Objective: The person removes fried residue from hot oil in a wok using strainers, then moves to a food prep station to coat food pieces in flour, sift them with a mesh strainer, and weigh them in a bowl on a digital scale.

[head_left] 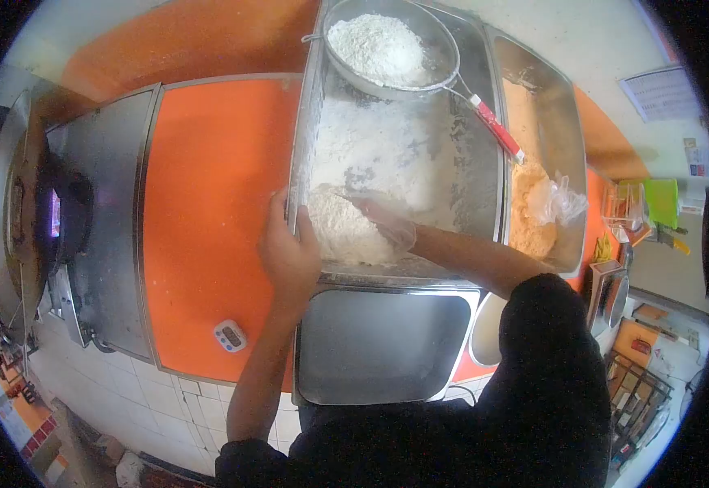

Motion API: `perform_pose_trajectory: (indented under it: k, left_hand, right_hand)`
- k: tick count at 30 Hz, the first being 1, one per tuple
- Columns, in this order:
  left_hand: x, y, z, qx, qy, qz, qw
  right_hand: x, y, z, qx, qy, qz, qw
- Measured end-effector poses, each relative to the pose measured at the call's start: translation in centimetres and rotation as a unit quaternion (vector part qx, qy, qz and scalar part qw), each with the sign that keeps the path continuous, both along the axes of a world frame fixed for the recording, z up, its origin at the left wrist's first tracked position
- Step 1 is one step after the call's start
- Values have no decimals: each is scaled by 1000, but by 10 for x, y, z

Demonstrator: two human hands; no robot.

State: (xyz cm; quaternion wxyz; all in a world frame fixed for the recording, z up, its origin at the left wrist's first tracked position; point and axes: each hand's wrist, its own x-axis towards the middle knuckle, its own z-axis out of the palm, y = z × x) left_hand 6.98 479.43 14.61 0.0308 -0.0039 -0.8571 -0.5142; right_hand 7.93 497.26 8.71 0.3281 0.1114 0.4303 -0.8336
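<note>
My left hand (289,254) grips the left rim of a deep metal tray (464,195), with the thumb on the inner side. Inside this tray my right hand (387,225), in a clear plastic glove, presses against a mound of white flour (342,230) in the near left corner. Its fingers are mostly hidden by the flour and the glove. A thin, patchy layer of flour covers the tray's floor beyond. Across the tray's far end rests a round wire sieve (444,77) with a red and white handle, heaped with white flour (379,49).
To the right stands a metal pan (570,244) of orange crumbs (531,213) with a crumpled clear plastic bag (562,199). A grey basin (383,346) sits nearest my body. On the orange counter (216,195) lies a small timer (230,335). A large wok (17,211) is far left.
</note>
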Motion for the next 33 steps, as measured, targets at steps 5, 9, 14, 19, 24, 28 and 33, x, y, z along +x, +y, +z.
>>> perform_pose_trajectory:
  k: [5,9,14,19,24,28,33]
  left_hand:
    - [0,-3,-2,-19,23,-12,999]
    - [1,-1,-5,-28,18,-8,999]
    - [0,-1,-5,-55,15,1,998]
    - [0,-1,0,-29,-7,0,1000]
    - [0,-2,-4,-53,4,0,999]
    - [1,-1,-7,-57,7,9,998]
    - [1,0,11,-15,-61,6,998]
  right_hand:
    - [-9,20,2,-35,21,-70,997]
    - [-38,62,73,418,447,-85,786]
    - [-127,93,150,592,310,-122,734]
    - [-148,105,172,400,294,-167,852]
    - [-83,103,141,490,303,0,817]
    - [-62,99,3,753,324,207,534]
    - [-104,51,-14,763,338,19,551]
